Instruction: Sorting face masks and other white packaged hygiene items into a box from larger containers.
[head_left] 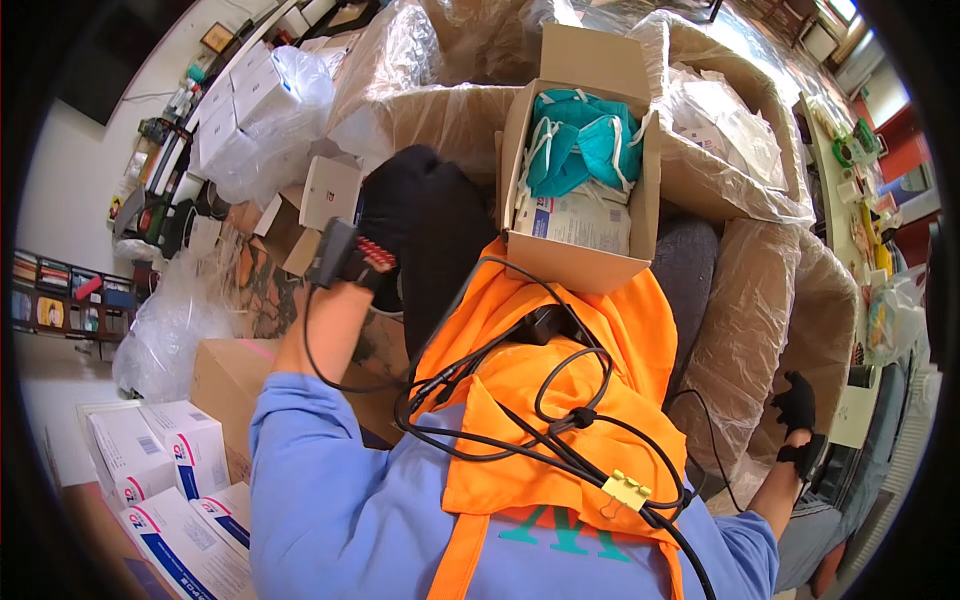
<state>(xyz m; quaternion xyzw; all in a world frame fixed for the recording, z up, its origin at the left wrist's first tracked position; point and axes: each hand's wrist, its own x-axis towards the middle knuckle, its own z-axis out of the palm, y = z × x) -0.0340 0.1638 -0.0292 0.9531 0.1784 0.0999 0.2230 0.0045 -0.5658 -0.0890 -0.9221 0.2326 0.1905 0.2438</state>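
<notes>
An open cardboard carton (580,268) rests on my lap against the orange apron (560,400). Teal face masks (580,145) with white straps lie in its far part, above white printed packets (573,222). My left hand (400,205), in a black glove, is by my left knee, left of the carton. Its fingers blend into the dark trousers, so their pose is unclear. Far out to the right, my right hand (796,402), also black-gloved, has its fingers apart and nothing in them. It is beside a plastic-lined box (815,330).
Large plastic-lined boxes stand beyond the carton, one holding white packets (725,125). White printed boxes (190,500) are stacked at lower left, and a small opened box (330,190) lies left of my knee. Black cables (560,450) with a yellow clip cross my apron.
</notes>
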